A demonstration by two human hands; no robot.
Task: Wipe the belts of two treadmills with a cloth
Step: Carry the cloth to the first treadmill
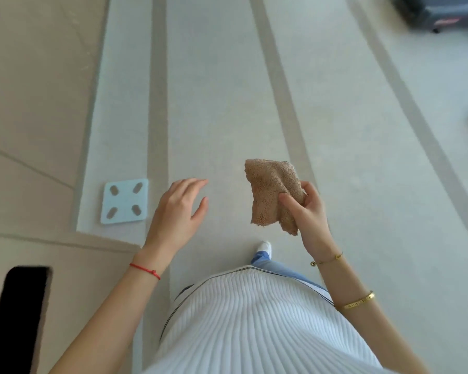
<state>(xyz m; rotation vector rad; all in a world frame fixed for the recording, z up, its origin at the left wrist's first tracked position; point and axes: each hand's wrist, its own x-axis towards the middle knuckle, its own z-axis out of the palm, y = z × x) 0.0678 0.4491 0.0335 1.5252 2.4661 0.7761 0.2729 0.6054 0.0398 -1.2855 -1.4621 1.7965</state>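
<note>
Nearest the camera is the person's white ribbed knit top (254, 327), with one blue trouser leg (276, 267) and one white shoe (264, 247) showing below its hem. Two bare forearms reach forward. The left wrist carries one thin red string bracelet (145, 271); the right arm carries two gold bracelets, a fine chain (327, 261) at the wrist and a broader bangle (358, 302) further up the forearm.

The left hand (177, 211) hangs in the air with fingers loosely spread and slightly bent, holding nothing. The right hand (310, 211) grasps one tan terry cloth (272, 190), thumb pressed across its front and fingers curled behind, so the folded cloth stands up above the hand and droops below it, clear of the floor.

At the lower left sits one brown cardboard box (73, 268) with one dark oblong handle opening (19, 314). Just beyond it, on the pale grey carpet (222, 103), lies one square white bathroom scale (125, 201) with four oval metal pads. Three darker beige stripes run away across the carpet. To the far left is tan tiled floor (33, 90). At the far upper right corner, one dark machine base (441, 12) with a red label is partly in view, too blurred to identify.
</note>
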